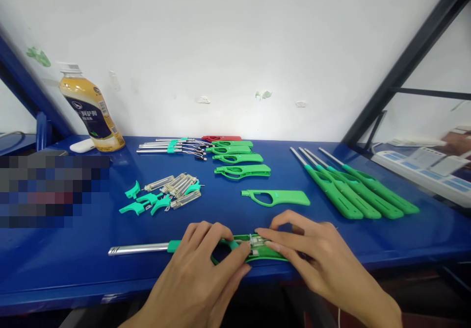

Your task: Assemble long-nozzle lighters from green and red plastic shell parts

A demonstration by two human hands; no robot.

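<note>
At the front edge of the table lies a long-necked gas lighter [270,252], its green housing open and its silver tube pointing left. My left hand [206,264] is closed around the trigger end and covers much of that part. With thumb and fingertips, my right hand [312,249] grips a clear fuel tank [258,241] lying inside the housing. The tank's right end is hidden under these fingers. Just beyond the hands is a loose green housing half [290,198]. Teal triggers [134,207] and clear fuel tanks [180,185] are piled to the left.
Several green housings [243,171] and a red one [222,138] line the back, beside metal tubes with wires [158,147]. Several closed green lighters [353,195] lie at right, near a white power strip [423,176]. A drink bottle [91,110] stands at back left.
</note>
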